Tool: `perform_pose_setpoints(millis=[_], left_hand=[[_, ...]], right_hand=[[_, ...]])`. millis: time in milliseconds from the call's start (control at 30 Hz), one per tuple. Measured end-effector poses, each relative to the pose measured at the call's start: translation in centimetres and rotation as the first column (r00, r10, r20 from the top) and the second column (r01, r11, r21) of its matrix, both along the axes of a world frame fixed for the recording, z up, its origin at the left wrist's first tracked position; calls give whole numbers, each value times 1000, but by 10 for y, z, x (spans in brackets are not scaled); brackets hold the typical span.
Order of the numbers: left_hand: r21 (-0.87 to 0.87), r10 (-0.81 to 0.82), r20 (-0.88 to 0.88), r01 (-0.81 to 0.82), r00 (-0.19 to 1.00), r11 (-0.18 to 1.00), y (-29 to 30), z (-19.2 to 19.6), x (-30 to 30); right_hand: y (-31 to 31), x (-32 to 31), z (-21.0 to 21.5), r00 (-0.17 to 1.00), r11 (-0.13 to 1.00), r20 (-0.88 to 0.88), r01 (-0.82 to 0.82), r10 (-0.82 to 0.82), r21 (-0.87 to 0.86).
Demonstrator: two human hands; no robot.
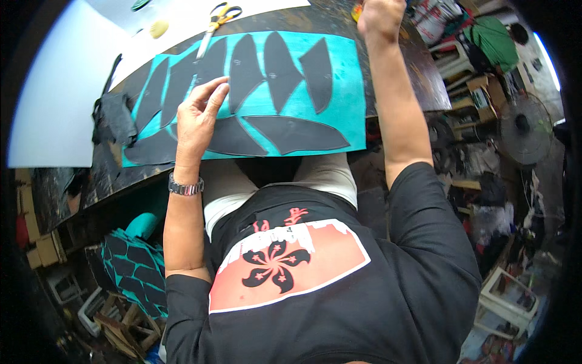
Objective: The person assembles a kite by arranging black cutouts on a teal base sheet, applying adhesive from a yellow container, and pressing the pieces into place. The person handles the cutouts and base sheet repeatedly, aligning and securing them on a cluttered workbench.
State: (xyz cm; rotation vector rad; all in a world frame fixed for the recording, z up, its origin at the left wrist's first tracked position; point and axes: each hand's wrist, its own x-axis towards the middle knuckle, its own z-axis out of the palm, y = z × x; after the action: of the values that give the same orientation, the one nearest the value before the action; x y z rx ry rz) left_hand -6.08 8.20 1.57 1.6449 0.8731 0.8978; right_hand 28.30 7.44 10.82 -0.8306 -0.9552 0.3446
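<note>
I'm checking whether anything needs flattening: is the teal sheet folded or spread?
Spread: the teal sheet lies out broad and flat, its four corners in view, with black shapes laid out across it.

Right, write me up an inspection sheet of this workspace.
Surface: dark table, scuffed; a large white sheet lies at its left.
Job's things: teal sheet bearing black shaped pieces; yellow-handled scissors lie at its far edge.
Clutter: black scraps left of the teal sheet; a pale yellow item beyond it.
Left grip: over the teal sheet, fingers bent; contact unclear.
Right grip: at the top edge of the picture, partly cut off; whether it holds anything is unclear.
Cables: nothing seen.
Surroundings: fan and white stool at right; black-and-teal sheets below, left.
</note>
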Motion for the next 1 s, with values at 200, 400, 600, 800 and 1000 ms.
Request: perform_pose_setpoints(millis=[200, 400, 600, 800, 1000], left_hand=[[-583, -204, 562, 558, 802, 590, -35, 2, 91], [-409, -296, 392, 453, 871, 792, -59, -17, 137], [-349, -425, 165, 456, 890, 819, -72, -18, 175], [-499, -409, 215, 459, 887, 735, -86, -11, 160], [-361, -554, 57, 534, 831, 764, -98, -16, 146]], right_hand=[[-144, -83, -54, 754, 957, 625, -12, 200, -291], [-171, -44, -78, 1000, 904, 11, 0, 5, -428], [-132, 18, -107, 989, 893, -105, -138, 102, -429], [-107, 45, -125, 992, 882, 105, 109, -69, -458], [-102, 48, -132, 985, 833, 154, 144, -71, -535]])
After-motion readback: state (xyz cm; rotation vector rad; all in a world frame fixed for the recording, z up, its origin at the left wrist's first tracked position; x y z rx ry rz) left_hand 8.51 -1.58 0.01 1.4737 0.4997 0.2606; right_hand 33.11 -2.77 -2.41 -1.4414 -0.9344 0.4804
